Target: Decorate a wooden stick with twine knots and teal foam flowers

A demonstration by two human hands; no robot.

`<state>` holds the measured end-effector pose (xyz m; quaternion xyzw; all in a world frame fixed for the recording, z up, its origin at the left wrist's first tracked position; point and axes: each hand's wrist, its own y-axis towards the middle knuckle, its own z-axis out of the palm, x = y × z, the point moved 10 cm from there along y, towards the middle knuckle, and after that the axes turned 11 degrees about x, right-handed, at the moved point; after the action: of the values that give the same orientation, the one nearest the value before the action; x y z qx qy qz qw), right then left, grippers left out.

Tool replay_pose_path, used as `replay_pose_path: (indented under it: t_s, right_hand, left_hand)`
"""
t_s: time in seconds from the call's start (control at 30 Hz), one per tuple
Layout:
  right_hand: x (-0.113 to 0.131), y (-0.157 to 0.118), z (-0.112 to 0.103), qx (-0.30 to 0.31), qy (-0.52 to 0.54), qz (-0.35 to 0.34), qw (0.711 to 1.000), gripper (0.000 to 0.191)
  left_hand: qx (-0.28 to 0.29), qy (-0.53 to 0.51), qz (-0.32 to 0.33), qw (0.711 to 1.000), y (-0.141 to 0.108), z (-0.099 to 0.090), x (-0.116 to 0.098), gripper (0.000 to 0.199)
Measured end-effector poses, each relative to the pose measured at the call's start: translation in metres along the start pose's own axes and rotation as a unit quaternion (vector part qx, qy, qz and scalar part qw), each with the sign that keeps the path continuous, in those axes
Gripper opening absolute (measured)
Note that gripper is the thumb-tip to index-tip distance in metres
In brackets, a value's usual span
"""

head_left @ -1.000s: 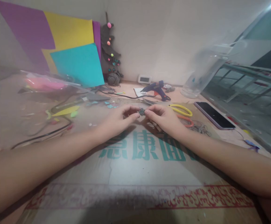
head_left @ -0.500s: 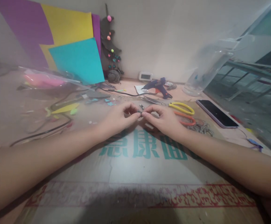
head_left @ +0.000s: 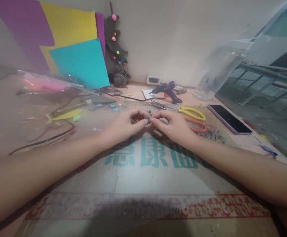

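My left hand (head_left: 134, 121) and my right hand (head_left: 171, 123) meet fingertip to fingertip above the printed sheet, each with thumb and forefinger pinched. Between them sits a small dark piece (head_left: 147, 120), mostly covered by the fingertips and too small to name. A short metallic piece (head_left: 150, 112) shows just behind the fingers; whether it joins the dark piece I cannot tell. Just beyond my right hand lie scissors (head_left: 192, 113) with one yellow and one orange handle. A tangle of grey cord (head_left: 214, 134) is beside the orange handle.
Farther back are a blue glue gun (head_left: 166, 91), a small white digital clock (head_left: 153, 79) and a clear plastic jug (head_left: 209, 77). A phone (head_left: 228, 119) lies right. Coloured sheets (head_left: 80, 64) lean on the wall at left, near a pink item in a clear bag (head_left: 44, 84). A black cable (head_left: 43, 140) crosses the left side.
Both hands keep the same pinch at nearly the same spot. The dark piece shows slightly more between the fingertips. The whole view has shifted a little.
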<state>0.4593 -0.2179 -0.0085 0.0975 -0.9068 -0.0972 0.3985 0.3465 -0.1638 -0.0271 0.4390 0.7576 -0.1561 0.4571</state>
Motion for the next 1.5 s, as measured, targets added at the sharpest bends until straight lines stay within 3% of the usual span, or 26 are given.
replay_pose_path:
  t_s: [0.17,0.33,0.73,0.83,0.97,1.17,1.27,1.5]
  right_hand:
    - [-0.002,0.0,-0.004,-0.01,0.012,0.01,1.0,0.016]
    - [-0.002,0.0,-0.003,-0.012,0.013,0.002,1.0,0.016]
    - [0.001,0.0,0.001,0.006,0.001,-0.007,1.0,0.017]
    - [-0.005,0.0,-0.005,-0.014,0.023,0.01,1.0,0.019]
    - [-0.011,0.001,-0.003,-0.006,0.065,0.019,0.998,0.023]
    - [-0.02,0.003,0.0,-0.017,0.205,-0.034,0.978,0.02]
    - [-0.025,0.004,0.002,-0.007,0.247,-0.027,0.969,0.022]
    - [-0.022,0.002,-0.005,-0.03,0.194,0.007,0.981,0.012]
  left_hand:
    - [0.014,-0.031,0.005,0.999,0.001,0.003,0.0,0.031]
    - [-0.043,-0.053,0.007,0.998,-0.001,-0.011,0.001,0.026]
    - [-0.019,0.005,-0.009,1.0,-0.001,-0.007,-0.002,0.026]
    - [-0.019,0.011,-0.008,1.0,-0.001,-0.008,-0.001,0.03]
    - [-0.02,0.011,-0.011,1.0,-0.001,-0.007,0.001,0.02]
    - [-0.043,-0.025,-0.01,0.999,-0.002,-0.011,0.001,0.016]
    - [-0.046,-0.026,-0.014,0.999,-0.001,-0.012,0.002,0.016]
    - [-0.043,-0.033,-0.015,0.998,-0.001,-0.011,0.001,0.016]
